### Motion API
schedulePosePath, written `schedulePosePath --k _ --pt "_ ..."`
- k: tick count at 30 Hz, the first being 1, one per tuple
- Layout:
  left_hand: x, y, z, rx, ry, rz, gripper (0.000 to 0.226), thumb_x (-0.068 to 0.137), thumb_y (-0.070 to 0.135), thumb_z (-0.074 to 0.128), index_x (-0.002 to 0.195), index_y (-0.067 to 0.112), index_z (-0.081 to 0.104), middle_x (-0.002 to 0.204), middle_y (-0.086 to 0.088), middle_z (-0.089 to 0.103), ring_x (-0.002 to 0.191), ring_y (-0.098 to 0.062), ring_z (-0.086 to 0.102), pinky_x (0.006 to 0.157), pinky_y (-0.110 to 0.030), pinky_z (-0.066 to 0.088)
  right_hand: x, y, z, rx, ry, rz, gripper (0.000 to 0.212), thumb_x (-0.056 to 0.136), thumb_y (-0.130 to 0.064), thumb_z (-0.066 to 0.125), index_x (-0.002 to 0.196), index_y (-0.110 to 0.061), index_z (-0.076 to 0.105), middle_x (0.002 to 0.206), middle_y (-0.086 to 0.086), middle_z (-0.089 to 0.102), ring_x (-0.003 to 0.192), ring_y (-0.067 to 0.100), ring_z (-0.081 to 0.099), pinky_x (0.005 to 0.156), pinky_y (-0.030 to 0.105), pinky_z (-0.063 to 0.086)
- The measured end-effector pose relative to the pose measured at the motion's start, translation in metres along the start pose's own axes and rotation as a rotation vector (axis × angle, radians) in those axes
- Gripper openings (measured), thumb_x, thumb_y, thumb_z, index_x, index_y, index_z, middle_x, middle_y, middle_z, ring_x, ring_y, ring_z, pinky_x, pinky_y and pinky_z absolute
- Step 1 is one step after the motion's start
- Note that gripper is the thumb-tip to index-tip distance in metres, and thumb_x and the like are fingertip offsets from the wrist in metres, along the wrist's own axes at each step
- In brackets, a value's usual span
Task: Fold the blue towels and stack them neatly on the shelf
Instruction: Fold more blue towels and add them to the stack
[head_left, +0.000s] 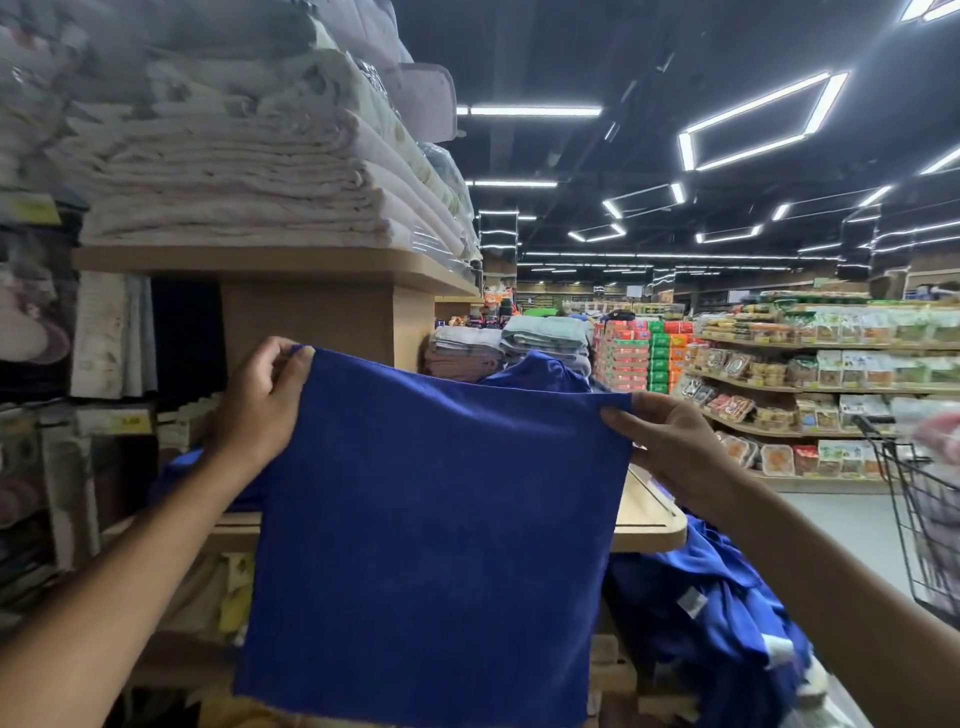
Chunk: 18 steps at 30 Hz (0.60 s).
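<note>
A blue towel hangs spread out flat in front of me, held up by its two top corners. My left hand pinches the top left corner and my right hand pinches the top right corner. Behind the towel runs a wooden shelf, mostly hidden by the cloth. More blue towels lie in a loose heap below the shelf's right end, and a blue mound shows above the held towel's top edge.
Above, a wooden shelf carries a tall stack of folded pale linens. Folded towels sit further back. A wire shopping cart stands at the right in the aisle. Grocery shelves line the far right.
</note>
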<state>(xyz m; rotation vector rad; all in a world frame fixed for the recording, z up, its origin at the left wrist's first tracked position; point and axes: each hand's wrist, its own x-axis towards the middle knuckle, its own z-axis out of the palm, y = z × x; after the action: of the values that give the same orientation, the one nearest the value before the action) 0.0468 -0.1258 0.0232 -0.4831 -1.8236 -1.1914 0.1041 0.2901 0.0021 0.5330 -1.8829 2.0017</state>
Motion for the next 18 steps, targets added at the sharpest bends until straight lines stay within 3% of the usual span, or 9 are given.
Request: schedulePosePath --k 3,7,11,14,18 --pt "-0.006 -0.007 -0.001 -0.213 -0.123 -0.181 0.024 0.104 0.04 0.051 0.092 0.023 0.065 0.076 0.012 0.066 0.075 -0.009 0.059 0.065 -0.028 0.045 -0.001 -0.003 -0.002 -0.007 0.01 0.019 0.014 0.078 -0.016 0.076 0.09 -0.01 0.08 0.091 0.01 0.078 0.083 0.018 0.074 0.071 0.028 0.062" --pt "-0.003 -0.001 -0.005 -0.324 -0.202 -0.274 0.021 0.102 0.037 0.055 0.089 0.032 0.071 0.08 0.006 0.068 0.071 -0.01 0.062 0.06 -0.029 0.048 0.005 -0.02 -0.006 -0.047 0.061 0.052 0.043 0.081 -0.032 0.073 0.109 0.0 0.071 0.098 0.01 0.077 0.088 0.018 0.073 0.074 0.031 0.062" --pt "0.023 -0.003 -0.011 -0.004 -0.325 -0.135 0.009 0.101 0.028 0.059 0.097 0.028 0.067 0.08 0.002 0.073 0.067 -0.017 0.067 0.051 -0.028 0.056 0.023 -0.037 -0.014 -0.167 0.051 0.058 0.027 0.091 -0.031 0.07 0.104 -0.007 0.073 0.094 0.004 0.078 0.085 0.013 0.074 0.067 0.026 0.061" --pt "0.031 -0.015 -0.008 0.223 -0.465 -0.105 0.006 0.1 0.03 0.06 0.094 0.029 0.064 0.077 0.003 0.074 0.058 -0.019 0.072 0.052 -0.036 0.058 0.038 -0.03 -0.021 -0.402 0.045 0.083 0.012 0.096 -0.026 0.069 0.1 -0.018 0.076 0.096 0.0 0.078 0.087 0.012 0.072 0.076 0.03 0.06" --pt "0.034 -0.035 0.013 0.294 -0.413 -0.157 0.017 0.1 0.032 0.058 0.086 0.024 0.059 0.068 -0.001 0.069 0.039 -0.017 0.062 0.048 -0.03 0.046 0.055 -0.01 -0.029 -0.549 0.037 0.276 0.011 0.099 -0.026 0.066 0.1 -0.025 0.077 0.081 -0.008 0.072 0.077 0.011 0.057 0.068 0.03 0.044"
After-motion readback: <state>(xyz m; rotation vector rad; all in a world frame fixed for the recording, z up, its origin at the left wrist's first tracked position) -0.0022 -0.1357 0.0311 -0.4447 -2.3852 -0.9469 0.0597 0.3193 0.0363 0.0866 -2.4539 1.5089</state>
